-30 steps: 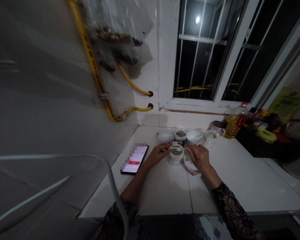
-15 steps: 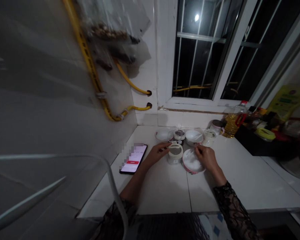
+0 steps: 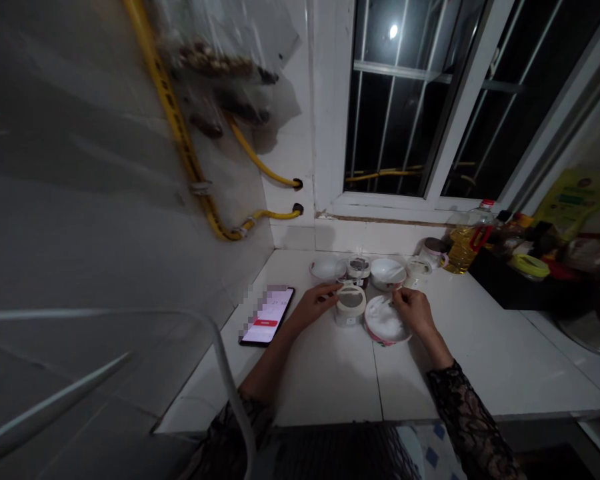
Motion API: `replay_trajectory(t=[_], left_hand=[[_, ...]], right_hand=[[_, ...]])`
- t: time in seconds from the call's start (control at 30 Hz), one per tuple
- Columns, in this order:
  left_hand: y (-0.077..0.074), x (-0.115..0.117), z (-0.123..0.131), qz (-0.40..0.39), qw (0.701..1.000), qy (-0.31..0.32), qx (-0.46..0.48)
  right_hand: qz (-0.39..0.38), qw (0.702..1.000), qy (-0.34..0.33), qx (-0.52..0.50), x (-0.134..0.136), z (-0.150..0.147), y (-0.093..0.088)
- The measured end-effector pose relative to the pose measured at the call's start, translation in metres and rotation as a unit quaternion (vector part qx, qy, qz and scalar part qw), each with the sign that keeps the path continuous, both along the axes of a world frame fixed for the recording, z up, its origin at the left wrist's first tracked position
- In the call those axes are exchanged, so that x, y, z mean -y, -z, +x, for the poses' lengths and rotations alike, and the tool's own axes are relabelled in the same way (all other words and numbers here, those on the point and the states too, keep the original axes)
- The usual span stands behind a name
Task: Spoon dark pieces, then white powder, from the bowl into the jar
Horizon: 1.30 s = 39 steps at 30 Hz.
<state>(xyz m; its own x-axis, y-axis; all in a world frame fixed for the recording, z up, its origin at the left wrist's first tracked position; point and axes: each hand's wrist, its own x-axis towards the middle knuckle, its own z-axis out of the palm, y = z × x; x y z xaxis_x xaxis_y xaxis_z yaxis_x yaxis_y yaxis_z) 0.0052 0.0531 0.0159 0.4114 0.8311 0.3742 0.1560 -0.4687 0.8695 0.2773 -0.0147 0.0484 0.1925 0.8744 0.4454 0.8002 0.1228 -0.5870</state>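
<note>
Right hand (image 3: 414, 311) has slid off the top of the bowl (image 3: 383, 323) since a second ago and now sits at its right rim, so the white filling is uncovered. Left hand (image 3: 314, 304) hasn't budged: fingers curled against the left side of the jar (image 3: 351, 307), holding it steady near the lid. On the right, the fingertips are bunched together at the bowl's far edge. Whether they pinch anything, I cannot tell; it's too dim and too small.

Jar and bowl stand touching, side by side, mid-counter (image 3: 330, 380), just in front of a row of small dishes (image 3: 325, 269).

By the look of it the jar is light, stiff plastic, easy to tip, and best taken around the body below the lid. The bowl looks rigid and shallow, filled close to the brim, so I'd judge the rim's outer sides the safe hold, kept level.

Room is tight at the back, with dishes and an oil bottle (image 3: 464, 244) against the window ledge. A lit phone (image 3: 267, 315) lies left, near the wall. Nearer the body the counter is bare right up to its front edge.
</note>
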Motion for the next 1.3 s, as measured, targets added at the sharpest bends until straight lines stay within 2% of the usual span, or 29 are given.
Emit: replay_trajectory(t=[0.17,0.53,0.67,0.8,1.0,1.3], left_hand=[[0.0,0.0,-0.001,-0.003,1.0,0.003,-0.006],[-0.001,0.002,0.001,-0.002,1.0,-0.001,0.001],[0.0,0.001,0.001,-0.001,1.0,-0.003,0.004],[0.0,0.0,0.0,-0.001,1.0,-0.007,0.0],[-0.001,0.001,0.0,0.0,1.0,-0.01,0.001],[-0.002,0.001,0.0,0.009,1.0,-0.013,-0.007]], right_hand=[[-0.013,0.999,0.015,-0.026,0.0,0.001,0.001],[-0.02,0.999,0.047,0.008,0.0,0.001,0.001],[-0.011,0.999,0.037,0.007,0.0,0.003,-0.001],[0.004,0.997,0.05,-0.05,0.0,0.005,-0.002],[-0.018,0.99,0.059,-0.124,-0.002,0.006,-0.004],[-0.015,0.974,0.022,-0.226,-0.007,0.005,-0.01]])
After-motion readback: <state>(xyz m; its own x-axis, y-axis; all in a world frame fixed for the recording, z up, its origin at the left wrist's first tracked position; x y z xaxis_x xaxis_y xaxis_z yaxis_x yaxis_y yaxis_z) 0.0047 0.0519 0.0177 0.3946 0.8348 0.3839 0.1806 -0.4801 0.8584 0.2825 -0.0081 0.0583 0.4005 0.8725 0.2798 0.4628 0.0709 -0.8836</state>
